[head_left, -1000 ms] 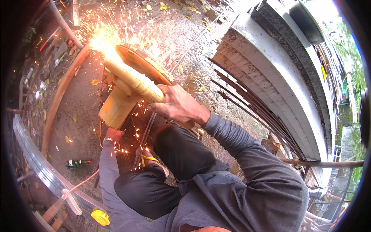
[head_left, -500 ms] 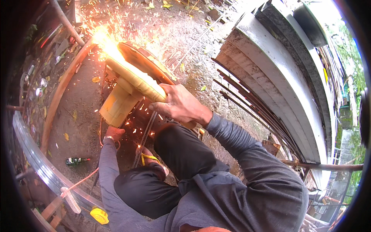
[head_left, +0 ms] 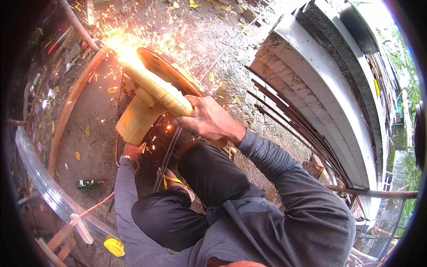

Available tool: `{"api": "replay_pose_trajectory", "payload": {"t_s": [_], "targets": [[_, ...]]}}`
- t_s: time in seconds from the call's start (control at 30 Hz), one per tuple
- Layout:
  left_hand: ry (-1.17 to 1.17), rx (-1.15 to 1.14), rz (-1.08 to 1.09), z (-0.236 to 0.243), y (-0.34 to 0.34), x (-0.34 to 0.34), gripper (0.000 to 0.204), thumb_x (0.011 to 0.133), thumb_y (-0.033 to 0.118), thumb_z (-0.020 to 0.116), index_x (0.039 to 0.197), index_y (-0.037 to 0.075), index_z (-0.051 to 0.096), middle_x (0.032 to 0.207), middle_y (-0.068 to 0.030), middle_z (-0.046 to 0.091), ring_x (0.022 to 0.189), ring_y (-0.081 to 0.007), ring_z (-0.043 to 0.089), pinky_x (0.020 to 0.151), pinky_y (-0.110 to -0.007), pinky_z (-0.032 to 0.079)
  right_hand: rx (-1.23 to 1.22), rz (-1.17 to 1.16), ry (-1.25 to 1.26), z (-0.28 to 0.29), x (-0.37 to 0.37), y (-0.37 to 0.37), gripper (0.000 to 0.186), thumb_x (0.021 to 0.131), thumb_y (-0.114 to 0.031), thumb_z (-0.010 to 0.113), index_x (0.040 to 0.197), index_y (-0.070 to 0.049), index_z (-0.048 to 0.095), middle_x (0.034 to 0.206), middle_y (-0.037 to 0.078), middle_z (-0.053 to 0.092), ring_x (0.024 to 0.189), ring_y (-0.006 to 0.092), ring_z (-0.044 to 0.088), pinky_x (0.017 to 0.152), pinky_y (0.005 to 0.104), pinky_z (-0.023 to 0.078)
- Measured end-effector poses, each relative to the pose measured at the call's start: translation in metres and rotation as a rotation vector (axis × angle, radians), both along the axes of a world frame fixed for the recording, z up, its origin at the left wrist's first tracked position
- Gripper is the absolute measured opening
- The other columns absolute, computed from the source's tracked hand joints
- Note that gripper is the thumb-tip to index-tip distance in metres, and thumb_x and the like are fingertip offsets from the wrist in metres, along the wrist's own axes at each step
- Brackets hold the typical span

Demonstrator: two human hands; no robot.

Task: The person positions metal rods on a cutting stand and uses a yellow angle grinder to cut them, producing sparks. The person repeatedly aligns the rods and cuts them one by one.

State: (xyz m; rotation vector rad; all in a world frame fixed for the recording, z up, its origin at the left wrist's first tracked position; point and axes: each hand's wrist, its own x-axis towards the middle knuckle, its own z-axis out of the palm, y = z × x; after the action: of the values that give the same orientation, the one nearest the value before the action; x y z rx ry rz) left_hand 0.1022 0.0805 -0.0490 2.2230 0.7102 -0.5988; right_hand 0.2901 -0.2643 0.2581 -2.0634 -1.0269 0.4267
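Observation:
A yellow chop saw point(head_left: 162, 91) stands low on the ground before me, throwing a bright shower of sparks point(head_left: 120, 42) from its far left end. My right hand point(head_left: 211, 118) is closed round the grip at the saw's near end. Beside the lower end of the saw's motor housing point(head_left: 138, 118), my left hand point(head_left: 132, 151) is closed, with a watch on its wrist; what its fingers hold is hidden. Thin ribbed steel bars point(head_left: 168, 153) pass under the saw between my hands. The cutting point is lost in glare.
Close to the bars is my sandalled foot point(head_left: 175, 181). Left lie a dark green bottle point(head_left: 89, 184), a yellow tape measure point(head_left: 114, 247), an orange cord point(head_left: 91, 212) and a shiny metal channel point(head_left: 49, 189). Right are long grey beams point(head_left: 320, 84), rusty rods point(head_left: 293, 124) and a horizontal pole point(head_left: 378, 192).
The spark plume has changed shape, and the sparks near my left hand have shifted. Both hands and the saw stay in nearly the same place.

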Motion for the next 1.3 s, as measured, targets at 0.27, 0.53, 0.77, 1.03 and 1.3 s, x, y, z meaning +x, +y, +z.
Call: {"api": "replay_pose_trajectory", "payload": {"t_s": [0.27,0.53,0.77,1.03,1.3], "targets": [[-0.075,0.032,-0.015,0.007,-0.004,0.000,0.058,0.071,0.027,0.080,0.123,0.002,0.067,0.111,-0.0184,0.075,0.099,-0.0328,0.071,0.088,-0.040,0.055,0.020,0.022,-0.059,-0.005,0.001,0.000,0.058,0.087,-0.046,0.077,0.111,0.005,0.066,0.073,0.025,0.063,0.068,0.0393,0.067,0.062,0.0457,0.051],[-0.077,0.137,-0.306,-0.028,0.009,-0.003,0.045,0.073,0.034,0.077,0.100,-0.002,0.073,0.089,-0.0224,0.075,0.085,-0.0351,0.074,0.078,-0.045,0.057,-0.051,-0.057,0.101,-0.016,0.001,-0.002,0.053,0.088,-0.041,0.077,0.115,0.002,0.066,0.086,0.024,0.067,0.079,0.0385,0.069,0.072,0.0453,0.052],[-0.161,0.097,-0.121,-0.032,0.010,-0.003,0.045,0.072,0.039,0.077,0.093,-0.001,0.075,0.083,-0.0239,0.074,0.079,-0.0359,0.075,0.073,-0.046,0.057,0.063,-0.043,0.077,-0.023,-0.001,-0.002,0.052,0.089,-0.044,0.075,0.109,0.003,0.065,0.081,0.025,0.067,0.077,0.0423,0.068,0.071,0.0477,0.053],[-0.049,0.037,-0.016,0.003,-0.002,0.002,0.054,0.069,0.032,0.075,0.114,0.002,0.071,0.102,-0.0244,0.075,0.098,-0.0417,0.072,0.086,-0.047,0.057,0.046,-0.048,0.120,-0.011,-0.004,0.000,0.050,0.090,-0.043,0.075,0.114,-0.001,0.066,0.087,0.025,0.067,0.080,0.0434,0.068,0.073,0.0488,0.053],[-0.069,0.062,-0.012,-0.012,-0.001,-0.012,0.054,0.068,0.032,0.074,0.114,0.003,0.071,0.104,-0.0261,0.074,0.100,-0.0430,0.071,0.086,-0.048,0.057,-0.093,-0.061,0.183,-0.002,-0.008,0.001,0.050,0.087,-0.040,0.077,0.114,0.001,0.066,0.085,0.017,0.072,0.078,0.0261,0.072,0.074,0.0391,0.054]]}}
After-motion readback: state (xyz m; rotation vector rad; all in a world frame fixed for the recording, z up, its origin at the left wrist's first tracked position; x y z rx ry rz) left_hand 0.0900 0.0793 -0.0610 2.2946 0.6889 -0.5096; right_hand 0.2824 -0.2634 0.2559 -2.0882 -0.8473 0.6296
